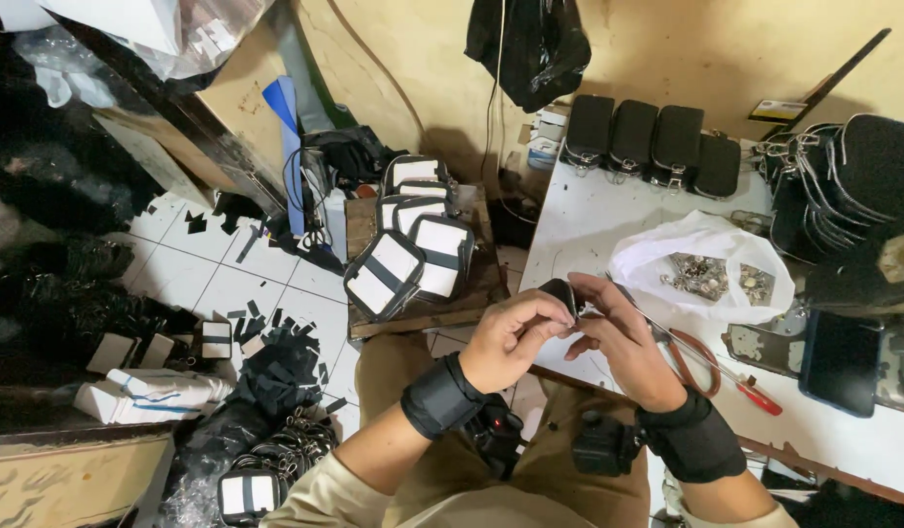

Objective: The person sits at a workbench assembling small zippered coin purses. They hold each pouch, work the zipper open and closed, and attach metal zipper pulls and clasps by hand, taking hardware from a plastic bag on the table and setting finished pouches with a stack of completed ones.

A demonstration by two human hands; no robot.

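My left hand [511, 337] and my right hand [618, 342] meet in front of me over my lap. Between their fingers they pinch a small black strap piece [561, 291] with a bit of metal at its end. Both wrists wear black bands. Just right of my hands, on the white table [608, 210], lies a white plastic bag [701, 259] holding several small metal fittings.
Black pouches [652, 142] line the table's back, more stack at right [843, 186]. A dark phone [841, 364] and red-handled tool [726, 372] lie near the table edge. A wooden stool [423, 315] carries black-and-white pouches [413, 249]. Black scraps [276, 367] litter the tiled floor.
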